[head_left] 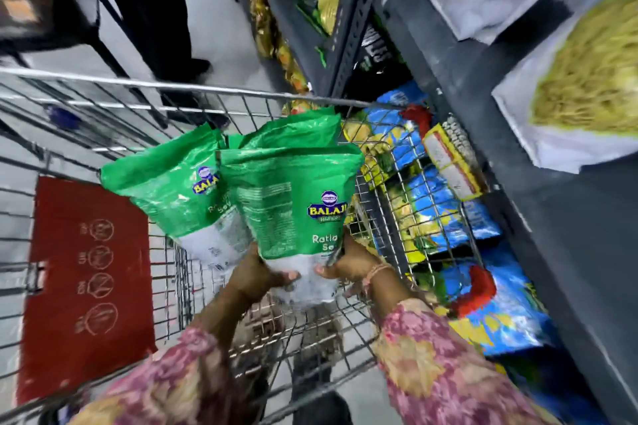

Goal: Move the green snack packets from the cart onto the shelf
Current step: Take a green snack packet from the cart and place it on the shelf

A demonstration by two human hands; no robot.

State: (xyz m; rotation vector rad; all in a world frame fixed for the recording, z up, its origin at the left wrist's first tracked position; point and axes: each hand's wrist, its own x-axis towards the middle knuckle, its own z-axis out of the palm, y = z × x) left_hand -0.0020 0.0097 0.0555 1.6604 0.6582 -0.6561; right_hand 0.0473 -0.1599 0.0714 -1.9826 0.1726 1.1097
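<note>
I hold a bunch of green snack packets (pixel 286 190) with clear bottoms above the wire cart (pixel 193 91). Both hands grip them at the lower, clear ends. My left hand (pixel 259 274) clasps them from the left and my right hand (pixel 348 260) from the right. One packet fans out to the left and another shows behind the front one. The dark grey shelf (pixel 538 217) stands to the right of the cart.
A red plastic flap (pixel 86 279) covers the cart's child seat at left. Blue and yellow packets (pixel 445 214) fill the lower shelf beside the cart. Bags of pale yellow noodles (pixel 580 90) lie on the upper shelf. A person's dark legs (pixel 162 10) stand beyond the cart.
</note>
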